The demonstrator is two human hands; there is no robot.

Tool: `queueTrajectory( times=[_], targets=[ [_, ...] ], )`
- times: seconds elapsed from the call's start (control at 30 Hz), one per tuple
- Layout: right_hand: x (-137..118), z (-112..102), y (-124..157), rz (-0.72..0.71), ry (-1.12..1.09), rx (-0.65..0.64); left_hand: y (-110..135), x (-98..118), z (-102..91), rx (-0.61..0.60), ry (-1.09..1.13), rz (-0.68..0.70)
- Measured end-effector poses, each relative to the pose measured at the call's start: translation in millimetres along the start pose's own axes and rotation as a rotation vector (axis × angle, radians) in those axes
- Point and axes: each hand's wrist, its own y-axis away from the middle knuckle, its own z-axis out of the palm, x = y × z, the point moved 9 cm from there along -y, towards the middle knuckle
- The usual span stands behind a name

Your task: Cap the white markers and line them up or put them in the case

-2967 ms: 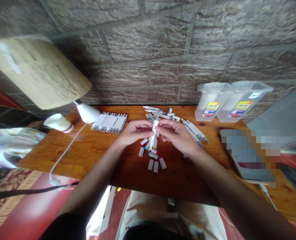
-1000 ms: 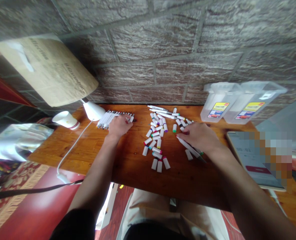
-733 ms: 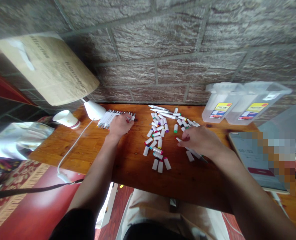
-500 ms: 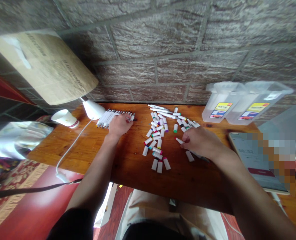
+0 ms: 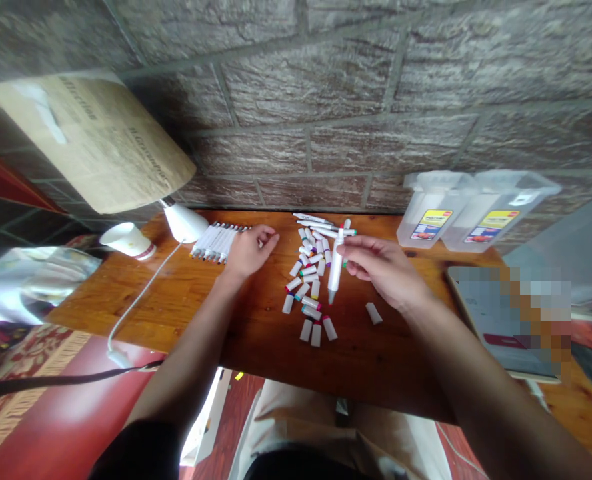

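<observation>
My right hand pinches a white marker between thumb and fingers, above the table. The marker is uncapped, tilted nearly upright, with a red upper end and a grey lower tip. My left hand rests at the right end of a row of white markers lying side by side, its fingers loosely curled and the thumb a little apart. Nothing shows in it. Between the hands lie many white caps with coloured ends. One cap lies apart, below my right hand.
Several white markers lie near the stone wall. A lamp and a paper cup stand left, with a cable across the table. Two clear plastic boxes stand at back right; a tablet lies before them.
My right hand has raised the marker from the table and moved it left, turning it more upright. My left hand has shifted slightly right along the row.
</observation>
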Motion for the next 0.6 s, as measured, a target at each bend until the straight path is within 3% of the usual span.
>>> queueTrajectory(
  times=[0.07,0.1,0.2,0.27,0.6],
  targets=[
    [7.8,7.7,-1.1,0.022,-0.108,-0.013,6.4,28.5,12.0,-0.099,0.306,0.124],
    [11.1,11.5,-1.8,0.026,-0.145,-0.024,11.8,43.5,21.3,-0.204,0.433,0.165],
    [19.2,19.7,-4.4,0.018,-0.184,-0.052,31.4,76.7,45.5,-0.498,0.688,0.149],
    [23.0,21.8,-6.1,0.011,-0.190,-0.060,41.9,88.3,55.2,-0.627,0.768,0.111],
    [23.5,24.2,-3.3,0.035,-0.176,-0.028,43.3,74.3,62.6,-0.631,0.849,-0.127]
  ],
)
